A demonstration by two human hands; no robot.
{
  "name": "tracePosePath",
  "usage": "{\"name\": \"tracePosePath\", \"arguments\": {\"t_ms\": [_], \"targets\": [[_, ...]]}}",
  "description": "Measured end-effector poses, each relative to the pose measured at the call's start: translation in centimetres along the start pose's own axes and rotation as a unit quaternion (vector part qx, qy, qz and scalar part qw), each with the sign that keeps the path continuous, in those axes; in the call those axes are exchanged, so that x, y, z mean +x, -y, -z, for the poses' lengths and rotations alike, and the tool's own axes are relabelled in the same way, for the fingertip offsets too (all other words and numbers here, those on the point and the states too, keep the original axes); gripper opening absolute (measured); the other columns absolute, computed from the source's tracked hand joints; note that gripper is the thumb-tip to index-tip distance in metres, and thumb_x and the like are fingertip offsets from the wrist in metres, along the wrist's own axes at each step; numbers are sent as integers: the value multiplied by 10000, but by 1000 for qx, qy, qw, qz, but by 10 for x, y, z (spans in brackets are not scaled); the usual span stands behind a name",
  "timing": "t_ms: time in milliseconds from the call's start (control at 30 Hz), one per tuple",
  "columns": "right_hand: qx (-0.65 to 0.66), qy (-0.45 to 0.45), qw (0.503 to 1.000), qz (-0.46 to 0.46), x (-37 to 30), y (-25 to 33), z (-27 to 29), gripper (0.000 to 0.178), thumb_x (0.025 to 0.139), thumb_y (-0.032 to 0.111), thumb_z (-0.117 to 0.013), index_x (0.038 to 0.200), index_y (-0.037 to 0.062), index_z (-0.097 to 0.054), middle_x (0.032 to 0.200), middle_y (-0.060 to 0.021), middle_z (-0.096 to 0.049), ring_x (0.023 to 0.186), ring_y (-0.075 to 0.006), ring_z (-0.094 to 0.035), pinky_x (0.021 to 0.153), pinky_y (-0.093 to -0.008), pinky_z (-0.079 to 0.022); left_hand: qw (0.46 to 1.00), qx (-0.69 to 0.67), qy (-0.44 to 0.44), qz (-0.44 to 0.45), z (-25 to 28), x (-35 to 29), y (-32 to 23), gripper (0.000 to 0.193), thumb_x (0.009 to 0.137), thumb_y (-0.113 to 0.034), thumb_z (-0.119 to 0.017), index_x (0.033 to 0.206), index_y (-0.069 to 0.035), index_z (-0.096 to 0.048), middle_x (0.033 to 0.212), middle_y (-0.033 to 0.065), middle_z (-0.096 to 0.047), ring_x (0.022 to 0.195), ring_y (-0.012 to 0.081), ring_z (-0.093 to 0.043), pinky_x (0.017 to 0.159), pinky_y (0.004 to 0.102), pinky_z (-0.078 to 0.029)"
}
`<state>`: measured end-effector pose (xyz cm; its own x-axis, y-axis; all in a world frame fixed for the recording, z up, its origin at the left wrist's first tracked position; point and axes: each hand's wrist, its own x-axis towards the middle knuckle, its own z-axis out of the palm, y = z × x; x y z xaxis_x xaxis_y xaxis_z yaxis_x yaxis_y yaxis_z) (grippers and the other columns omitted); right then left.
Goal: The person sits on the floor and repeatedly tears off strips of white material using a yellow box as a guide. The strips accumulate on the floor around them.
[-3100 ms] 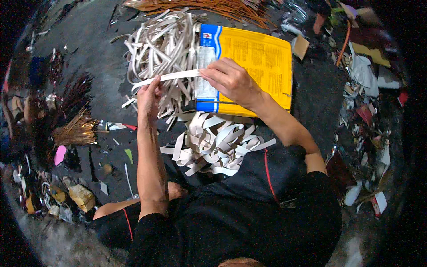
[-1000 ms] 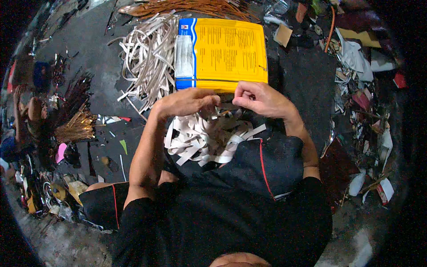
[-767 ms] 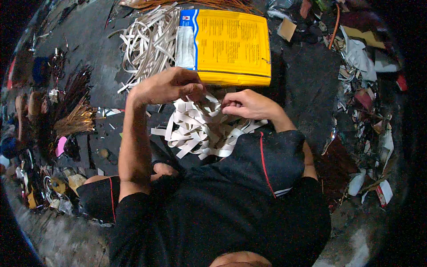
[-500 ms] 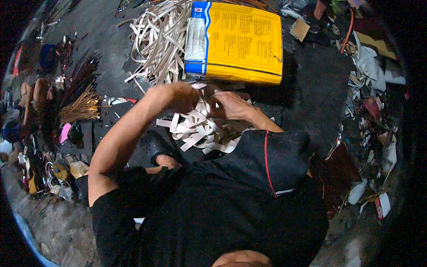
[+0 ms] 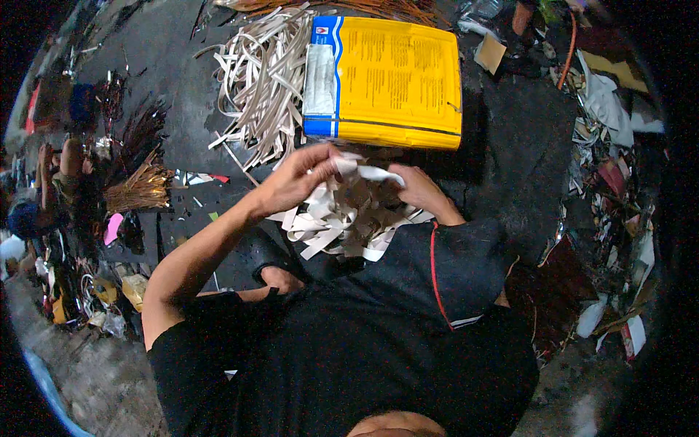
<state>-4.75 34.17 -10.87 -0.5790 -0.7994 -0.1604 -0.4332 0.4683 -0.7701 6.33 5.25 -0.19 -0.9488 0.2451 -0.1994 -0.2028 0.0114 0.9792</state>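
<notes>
My left hand (image 5: 295, 178) pinches one end of a white paper strip (image 5: 371, 172), and my right hand (image 5: 419, 191) holds its other end. Both hands hover just above a loose heap of white and brown cut strips (image 5: 342, 222) lying over my lap. Beyond the hands a flat yellow and blue carton (image 5: 393, 80) lies on the dark floor. To its left a larger bundle of long pale strips (image 5: 262, 80) is spread out.
A bunch of brown sticks (image 5: 142, 191) lies at the left with scraps around it. Paper and plastic litter (image 5: 611, 138) fills the right side. My black-clad knee (image 5: 451, 269) rises under the right hand. Another person sits at the far left edge.
I have gone from holding a long strip over the carton to both hands working at the strip heap on my lap. The view has tilted, and the carton sits higher.
</notes>
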Motion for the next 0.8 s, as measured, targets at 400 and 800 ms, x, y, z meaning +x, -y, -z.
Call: {"name": "tracePosePath", "arguments": {"t_ms": [400, 800], "targets": [[50, 170, 981, -76, -10, 114, 119, 328, 855, 223, -687, 1113, 28, -635, 989, -103, -680, 940, -269, -644, 888, -371, -490, 811, 580, -77, 16, 11, -8, -140, 164, 861, -199, -589, 819, -46, -629, 654, 175, -631, 637, 362, -651, 586, 465, -519], [236, 130, 961, -67, 34, 169, 110, 541, 829, 36, -589, 1322, 90, -373, 959, -89, -592, 859, -131, -572, 725, -302, -478, 917, 398, 5, -13, 15, 26, -103, 351, 860, -352, -629, 895, -6, -674, 752, 216, -656, 712, 376, -652, 648, 440, -508]]}}
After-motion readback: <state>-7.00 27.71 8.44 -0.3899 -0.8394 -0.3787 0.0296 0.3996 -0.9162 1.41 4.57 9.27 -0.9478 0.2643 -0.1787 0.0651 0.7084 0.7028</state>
